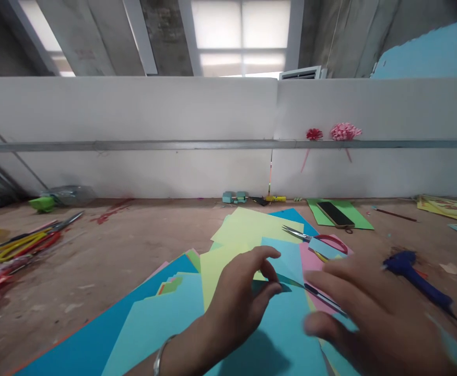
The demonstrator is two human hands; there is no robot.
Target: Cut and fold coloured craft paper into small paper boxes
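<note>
My left hand is in a pinch above the coloured paper, thumb against fingertips. A small piece of blue paper shows at its fingertips, mostly hidden by them. My right hand, blurred by motion, is open at the right, its thumb apart from its fingers. Just left of those fingers a slim dark-and-white pen lies over the sheets. Beneath both hands spread light blue sheets, pale yellow sheets and a pink sheet. Red-handled scissors rest behind my right hand.
On the right lies a dark blue glue gun; farther back, a phone rests on green paper. More scissors are heaped at the left. Small teal blocks stand along the white wall, where pink paper flowers hang from a rail.
</note>
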